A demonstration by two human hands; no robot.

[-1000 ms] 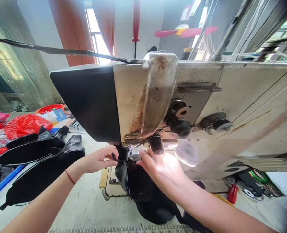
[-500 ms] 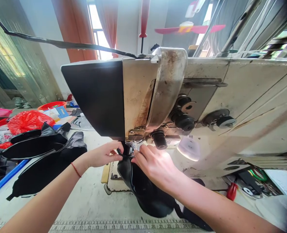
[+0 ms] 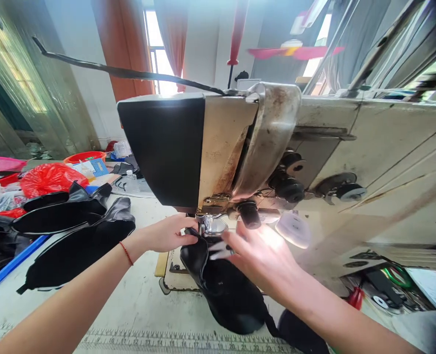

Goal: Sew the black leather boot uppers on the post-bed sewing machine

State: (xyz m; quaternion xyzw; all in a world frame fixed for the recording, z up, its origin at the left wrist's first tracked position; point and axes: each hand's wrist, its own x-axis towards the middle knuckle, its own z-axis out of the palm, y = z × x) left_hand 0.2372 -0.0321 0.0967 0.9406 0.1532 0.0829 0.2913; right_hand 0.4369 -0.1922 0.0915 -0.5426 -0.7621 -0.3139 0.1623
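My left hand [image 3: 173,232] pinches the top edge of a black leather piece [image 3: 236,295] with a dark, fabric-like inside, just left of the presser foot [image 3: 202,226]. The piece hangs over the sewing machine's bed [image 3: 177,282] toward me. My right hand [image 3: 260,250] is closed around a small silvery pair of snips [image 3: 221,251], blurred by motion. Its two pale blades point left, over the leather's upper edge. The sewing machine [image 3: 221,147] head rises above both hands, and its lamp brightens the right hand.
More black leather pieces [image 3: 81,250] lie on the table at left, beside a blue-edged tray [image 3: 15,268] and a red plastic bag [image 3: 50,181]. A ruler strip [image 3: 159,339] runs along the front edge. At right, a red-handled tool [image 3: 356,298] lies by a tray of small parts.
My right hand has moved right, away from the left fingers, and the silvery snips now show in it. My left hand keeps its pinch. The whole view has shifted slightly.
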